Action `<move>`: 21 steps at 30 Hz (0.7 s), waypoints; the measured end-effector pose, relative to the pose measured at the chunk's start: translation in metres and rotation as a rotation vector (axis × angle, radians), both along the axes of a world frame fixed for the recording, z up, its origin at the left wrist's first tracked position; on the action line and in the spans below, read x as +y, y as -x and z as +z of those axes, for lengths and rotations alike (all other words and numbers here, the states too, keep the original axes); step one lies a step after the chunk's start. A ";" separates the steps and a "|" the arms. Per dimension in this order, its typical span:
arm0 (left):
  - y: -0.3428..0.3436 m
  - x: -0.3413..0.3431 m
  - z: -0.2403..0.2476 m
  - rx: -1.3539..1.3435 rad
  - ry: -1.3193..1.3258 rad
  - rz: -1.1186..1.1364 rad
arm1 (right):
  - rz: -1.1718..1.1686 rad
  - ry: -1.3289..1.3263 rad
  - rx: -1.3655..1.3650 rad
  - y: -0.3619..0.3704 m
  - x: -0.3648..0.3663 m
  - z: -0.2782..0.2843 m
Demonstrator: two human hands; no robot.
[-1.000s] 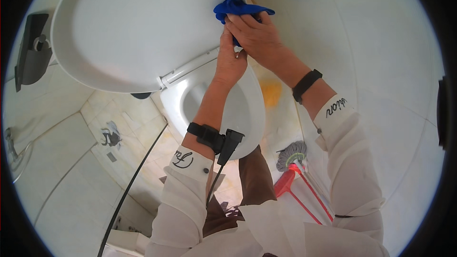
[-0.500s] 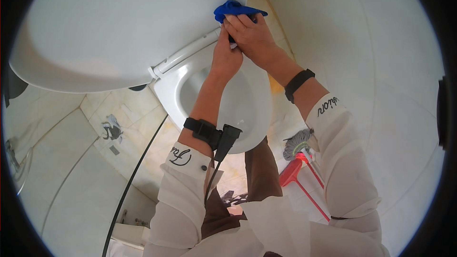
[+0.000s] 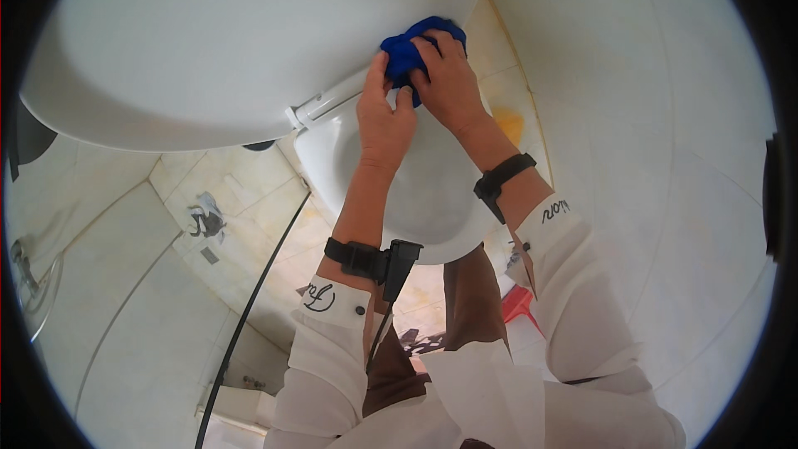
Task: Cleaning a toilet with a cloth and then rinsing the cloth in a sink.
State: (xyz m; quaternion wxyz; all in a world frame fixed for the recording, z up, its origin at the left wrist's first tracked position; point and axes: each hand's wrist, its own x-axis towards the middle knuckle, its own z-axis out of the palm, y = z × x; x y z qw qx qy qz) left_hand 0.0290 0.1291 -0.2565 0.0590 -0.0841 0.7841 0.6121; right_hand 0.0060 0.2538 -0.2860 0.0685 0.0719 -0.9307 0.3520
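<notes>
A crumpled blue cloth [image 3: 402, 56] is pressed at the hinge end of a white toilet, between the raised lid [image 3: 249, 50] and the seat. Bent over the cloth from the right, my right hand [image 3: 453, 90] grips it with the fingers curled into the folds. My left hand [image 3: 386, 129] holds its lower left edge, index finger along the side and thumb by a hanging fold; the other fingers are mostly hidden. Left of the hands, the white hinge bar [image 3: 328, 106] shows. Below them lies the toilet bowl [image 3: 424, 191], partly covered by my forearms.
A tiled wall [image 3: 615, 116] rises close on the right. By my right sleeve, a red plastic tool [image 3: 518, 303] is partly hidden. A dark thin edge [image 3: 258, 299] runs down the left, and a crumpled grey-white item [image 3: 206, 214] lies beyond it on the tiles.
The cloth is bunched up more and sits slightly lower in view. My left thumb and index finger have spread apart. The view has shifted, and my right sleeve hides the mop head.
</notes>
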 end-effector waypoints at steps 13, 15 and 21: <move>-0.019 -0.055 -0.005 0.053 0.403 -0.141 | -0.138 -0.164 0.038 -0.029 -0.073 -0.006; -0.024 -0.069 -0.008 0.060 0.431 -0.119 | -0.119 -0.140 0.053 -0.032 -0.091 -0.010; -0.043 -0.097 -0.014 0.013 0.572 -0.037 | -0.088 -0.080 0.047 -0.043 -0.133 -0.018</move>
